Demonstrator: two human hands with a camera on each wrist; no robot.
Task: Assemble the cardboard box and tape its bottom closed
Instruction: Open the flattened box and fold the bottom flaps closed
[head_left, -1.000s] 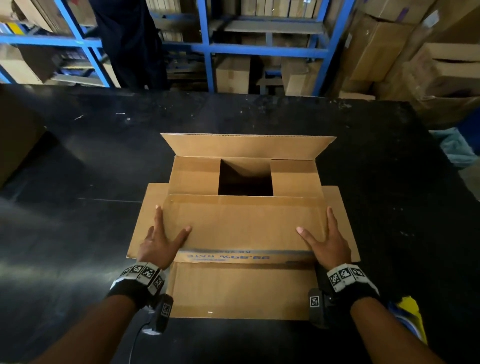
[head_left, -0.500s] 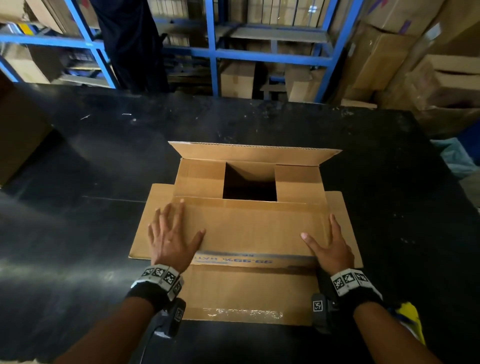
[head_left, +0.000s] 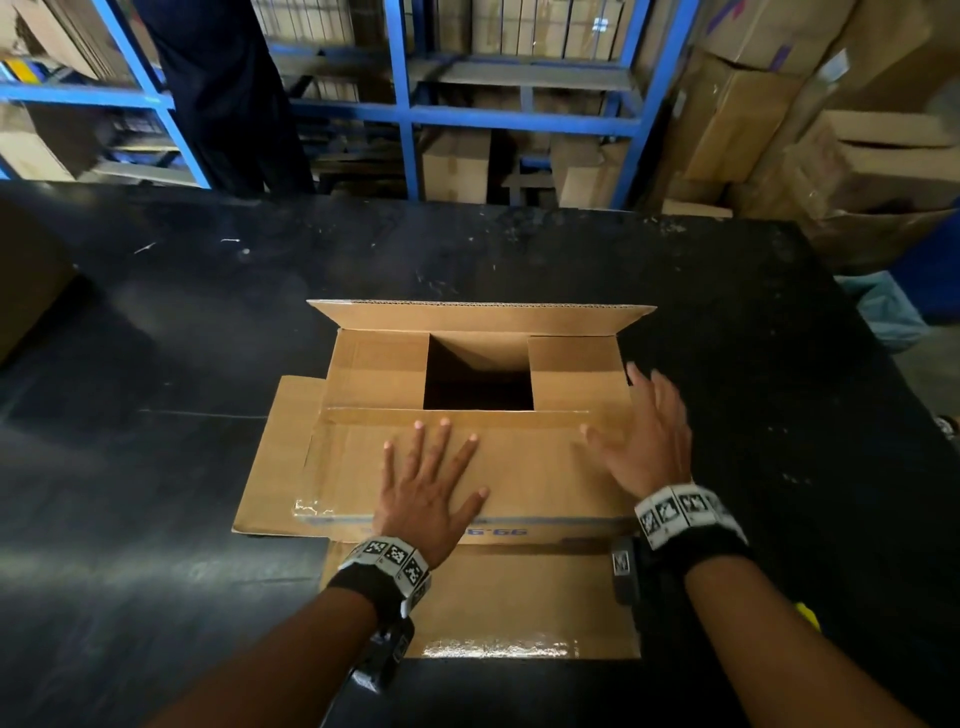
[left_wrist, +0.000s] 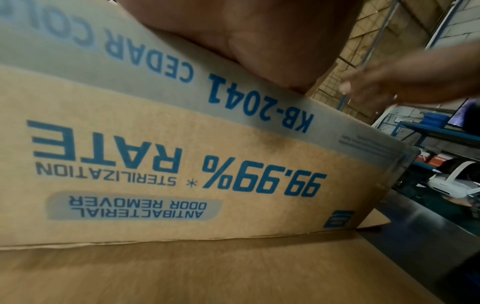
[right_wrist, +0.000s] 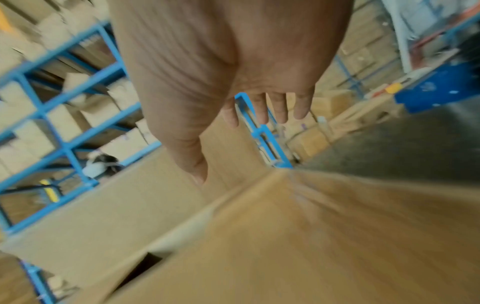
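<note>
A brown cardboard box (head_left: 530, 483) stands on the black table (head_left: 156, 467) with its end flaps up. The near long flap is folded flat, and both short flaps (head_left: 379, 369) lie inward around a dark gap (head_left: 478, 384). The far long flap (head_left: 478, 314) stands up. My left hand (head_left: 431, 467) presses flat on the near flap with fingers spread. My right hand (head_left: 644, 431) hovers, blurred, over the box's right edge with fingers straight. Blue print reading "99.99% RATE" (left_wrist: 182, 164) covers the near wall in the left wrist view. My right hand (right_wrist: 233, 102) holds nothing.
Blue steel racking (head_left: 410, 114) with stacked cartons runs behind the table. A person in dark clothes (head_left: 228, 93) stands at the far left edge. More cartons (head_left: 857, 145) pile up at the right. A yellow object (head_left: 808, 616) peeks out by my right forearm.
My left hand slid from the flap's left end to its middle. My right hand lifted off the near flap and moved forward along the box's right side.
</note>
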